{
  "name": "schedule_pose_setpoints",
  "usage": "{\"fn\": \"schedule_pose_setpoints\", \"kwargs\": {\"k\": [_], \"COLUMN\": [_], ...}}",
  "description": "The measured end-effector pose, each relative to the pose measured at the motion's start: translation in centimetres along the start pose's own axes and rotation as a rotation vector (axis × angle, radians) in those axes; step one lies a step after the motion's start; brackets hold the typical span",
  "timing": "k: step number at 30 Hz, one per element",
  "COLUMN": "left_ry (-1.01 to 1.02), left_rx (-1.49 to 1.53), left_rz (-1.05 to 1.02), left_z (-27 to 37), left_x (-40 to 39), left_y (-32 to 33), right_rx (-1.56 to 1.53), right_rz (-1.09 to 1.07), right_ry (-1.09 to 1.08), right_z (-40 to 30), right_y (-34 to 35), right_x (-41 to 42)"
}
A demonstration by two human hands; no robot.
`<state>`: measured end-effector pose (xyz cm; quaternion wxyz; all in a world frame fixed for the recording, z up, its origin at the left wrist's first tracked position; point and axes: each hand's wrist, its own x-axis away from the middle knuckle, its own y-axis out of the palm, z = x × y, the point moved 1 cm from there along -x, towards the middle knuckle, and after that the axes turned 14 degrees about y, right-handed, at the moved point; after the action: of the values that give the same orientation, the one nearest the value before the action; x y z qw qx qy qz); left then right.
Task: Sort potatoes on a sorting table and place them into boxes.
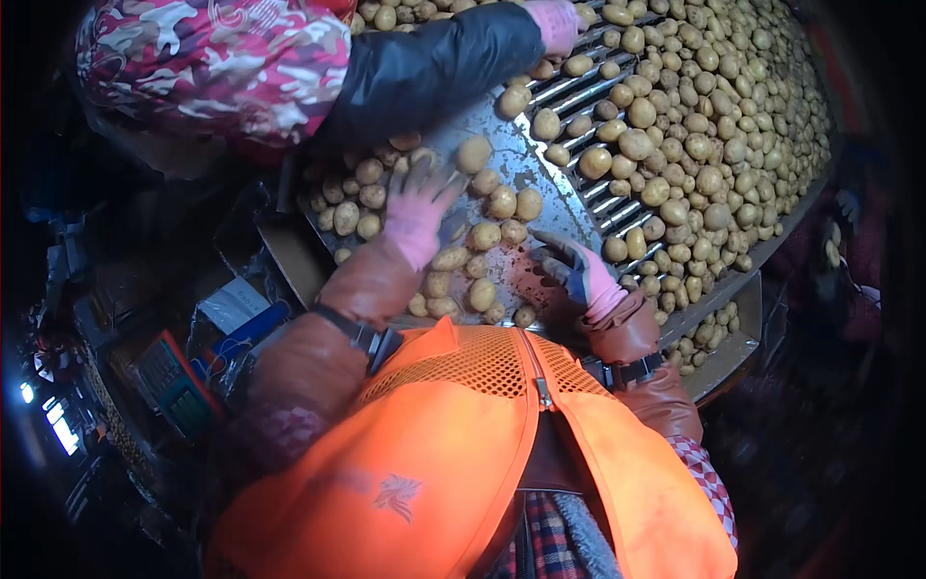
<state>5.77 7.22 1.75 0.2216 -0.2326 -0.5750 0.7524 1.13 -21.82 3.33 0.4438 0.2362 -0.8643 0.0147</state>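
My left hand, in a pink glove with grey-coated fingers, lies palm down with fingers spread over the left cluster of potatoes. No potato is gripped in it. My right hand, gloved the same way, hovers by the right side of the scuffed metal sheet, fingers apart and slightly bent. Nothing shows between them, though the palm is hidden. Several loose potatoes lie on the sheet between my two hands.
Metal bars slope beside the sheet, below a large potato heap. A co-worker's gloved hand reaches over the bars from the upper left. An open cardboard box holds potatoes at lower right. A calculator sits at left.
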Motion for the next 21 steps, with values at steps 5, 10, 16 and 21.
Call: {"fn": "schedule_pose_setpoints", "kwargs": {"k": [5, 10, 16, 21], "left_ry": [-0.504, -0.007, -0.483, -0.102], "left_rx": [0.274, 0.037, 0.144, -0.025], "left_rz": [-0.009, 0.085, -0.046, 0.162], "left_z": [-0.5, 1.6, -1.6, -2.0], "left_x": [8.9, 7.8, 12.5, 1.8], "left_y": [2.3, -0.7, 0.1, -2.3], "right_rx": [0.016, 0.062, 0.207, 0.415], "right_rz": [0.173, 0.308, 0.475, 0.136], "right_ry": [-0.008, -0.232, -0.277, -0.197], "right_z": [-0.4, -2.4, -1.4, 1.4], "right_y": [-0.3, 0.0, -2.6, 2.2], "right_x": [-1.5, -4.7, -6.2, -7.6]}}
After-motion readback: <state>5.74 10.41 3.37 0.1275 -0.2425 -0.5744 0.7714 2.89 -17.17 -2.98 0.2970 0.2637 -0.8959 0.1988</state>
